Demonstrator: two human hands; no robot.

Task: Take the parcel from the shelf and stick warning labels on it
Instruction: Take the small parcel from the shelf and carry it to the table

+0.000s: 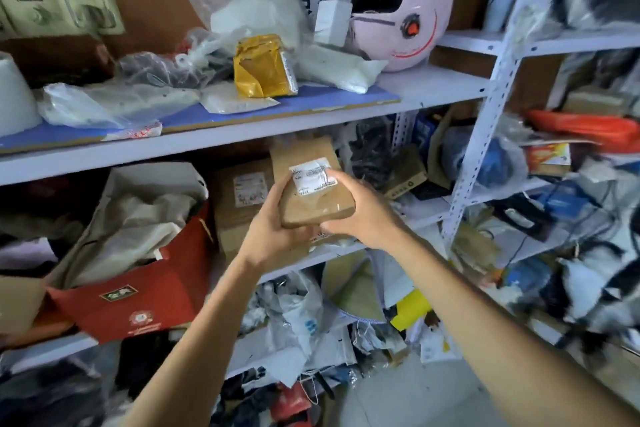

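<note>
I see both hands clamped on the parcel (pixel 313 192), a flat brown cardboard package with a white shipping label (pixel 313 176) on its upper face. My left hand (pixel 273 225) takes it from the left and beneath, fingers wrapped under the near edge; my right hand (pixel 353 208) closes on the right side, thumb lying over the label's corner. The parcel sits tilted in the air in front of the middle shelf (pixel 346 253) (the far end seems to overlap another brown box behind it, though I cannot tell whether they touch). Just left of the hands stands a larger cardboard box (pixel 239 198) with its own label, and beyond it an open red box (pixel 138 298) stuffed with pale wrapping. On the shelf above lie plastic bags, a gold-taped packet (pixel 265 68) and a pink helmet (pixel 412 14).
</note>
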